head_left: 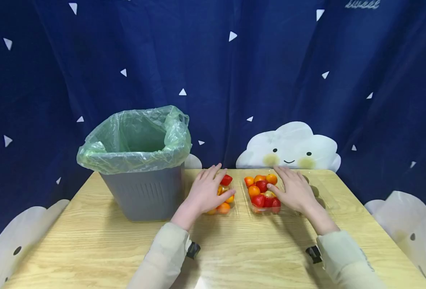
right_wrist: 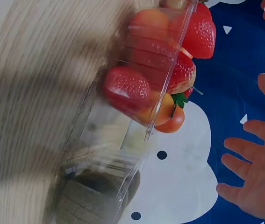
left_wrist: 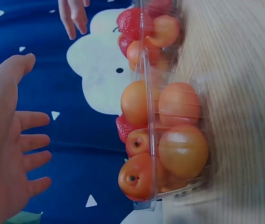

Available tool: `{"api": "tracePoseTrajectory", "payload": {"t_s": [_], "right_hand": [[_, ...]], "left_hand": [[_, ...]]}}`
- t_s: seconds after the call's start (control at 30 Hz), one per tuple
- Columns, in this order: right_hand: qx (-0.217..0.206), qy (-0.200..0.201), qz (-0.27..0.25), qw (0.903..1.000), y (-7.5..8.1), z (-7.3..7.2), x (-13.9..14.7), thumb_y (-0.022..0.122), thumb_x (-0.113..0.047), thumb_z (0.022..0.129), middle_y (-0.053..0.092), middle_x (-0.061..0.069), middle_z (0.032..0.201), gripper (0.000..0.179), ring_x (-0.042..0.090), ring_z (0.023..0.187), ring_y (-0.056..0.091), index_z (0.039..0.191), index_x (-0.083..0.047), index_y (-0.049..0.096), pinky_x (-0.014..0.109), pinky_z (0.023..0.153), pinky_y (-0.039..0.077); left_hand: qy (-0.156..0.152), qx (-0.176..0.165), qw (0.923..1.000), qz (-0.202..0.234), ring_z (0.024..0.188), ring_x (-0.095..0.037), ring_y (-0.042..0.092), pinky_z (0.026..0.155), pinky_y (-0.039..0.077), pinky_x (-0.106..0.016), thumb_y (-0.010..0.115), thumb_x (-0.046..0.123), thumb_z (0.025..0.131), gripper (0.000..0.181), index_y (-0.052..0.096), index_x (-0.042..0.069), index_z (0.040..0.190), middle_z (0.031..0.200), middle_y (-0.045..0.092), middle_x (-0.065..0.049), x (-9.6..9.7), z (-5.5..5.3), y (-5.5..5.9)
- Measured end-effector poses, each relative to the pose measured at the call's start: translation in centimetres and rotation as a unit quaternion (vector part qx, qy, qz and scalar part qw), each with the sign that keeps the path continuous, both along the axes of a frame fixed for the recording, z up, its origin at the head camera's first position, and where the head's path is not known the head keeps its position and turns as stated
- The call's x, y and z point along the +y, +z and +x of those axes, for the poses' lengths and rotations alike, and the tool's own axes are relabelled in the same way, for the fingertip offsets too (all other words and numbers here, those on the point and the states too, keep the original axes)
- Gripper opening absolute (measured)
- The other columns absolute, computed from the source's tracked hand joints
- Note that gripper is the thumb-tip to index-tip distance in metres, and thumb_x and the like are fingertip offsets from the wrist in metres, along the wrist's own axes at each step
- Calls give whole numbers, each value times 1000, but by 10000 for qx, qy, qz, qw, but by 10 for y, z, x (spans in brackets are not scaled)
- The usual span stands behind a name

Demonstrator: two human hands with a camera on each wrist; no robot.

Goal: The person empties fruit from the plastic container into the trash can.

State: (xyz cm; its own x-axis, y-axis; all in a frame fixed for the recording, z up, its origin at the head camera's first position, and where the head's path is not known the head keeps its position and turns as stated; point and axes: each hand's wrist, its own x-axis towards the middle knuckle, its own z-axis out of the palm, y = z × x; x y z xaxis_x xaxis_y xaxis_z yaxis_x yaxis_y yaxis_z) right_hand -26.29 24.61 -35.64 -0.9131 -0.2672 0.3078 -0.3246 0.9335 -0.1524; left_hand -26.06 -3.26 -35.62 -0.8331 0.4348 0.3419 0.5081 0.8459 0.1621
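Note:
My left hand [head_left: 206, 193] hovers with fingers spread over a clear plastic box [left_wrist: 152, 140] of orange fruits [left_wrist: 183, 149] and strawberries [left_wrist: 124, 128]. It holds nothing and partly hides that box in the head view. The right hand [head_left: 296, 192], also spread and holding nothing, is above the gap between two more clear boxes. One is the middle box [right_wrist: 167, 88], filled with strawberries [right_wrist: 127, 88] and orange fruits [right_wrist: 169, 120]. In the other, brownish round fruits [head_left: 314, 191] lie partly hidden behind the right hand.
A grey bin [head_left: 144, 196] lined with a green plastic bag [head_left: 176, 148] stands left of the boxes on the wooden table [head_left: 256, 253]. Behind the table hangs a dark blue curtain [head_left: 213, 60] with white triangles and clouds.

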Motion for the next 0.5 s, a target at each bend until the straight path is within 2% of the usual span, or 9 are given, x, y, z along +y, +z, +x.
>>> {"api": "tracePoseTrajectory", "payload": {"t_s": [0.2, 0.27, 0.4, 0.5], "right_hand": [[144, -50, -118, 9998, -2, 5, 10, 48, -48, 89, 45, 20, 133, 65, 40, 120, 40, 138, -7, 37, 56, 102, 24], [211, -104, -191, 9995, -4, 6, 14, 49, -47, 89, 53, 18, 122, 63, 38, 113, 46, 137, -7, 38, 55, 97, 31], [468, -98, -377, 9981, -6, 7, 22, 52, -41, 89, 58, 18, 110, 58, 36, 103, 51, 134, -5, 42, 53, 89, 37], [603, -92, -438, 9972, -7, 9, 30, 55, -36, 88, 57, 21, 116, 56, 39, 106, 51, 132, -3, 45, 53, 90, 37]], "left_hand": [[-244, 438, 9985, 198, 125, -24, 40, 103, 31, -42, 47, 57, 85, 64, 46, 14, 132, 139, 40, -6, 1, 9, 2], [-320, 632, 9972, 227, 123, -23, 42, 103, 33, -41, 49, 55, 85, 61, 48, 13, 130, 137, 43, -6, 1, 12, 4], [-452, 1102, 9925, 280, 121, -21, 44, 102, 33, -38, 53, 51, 85, 58, 50, 13, 128, 133, 47, -5, -1, 21, 16], [-543, 1368, 9884, 367, 120, -20, 44, 103, 33, -36, 55, 48, 84, 57, 50, 13, 128, 131, 49, -4, -4, 29, 29]]}}
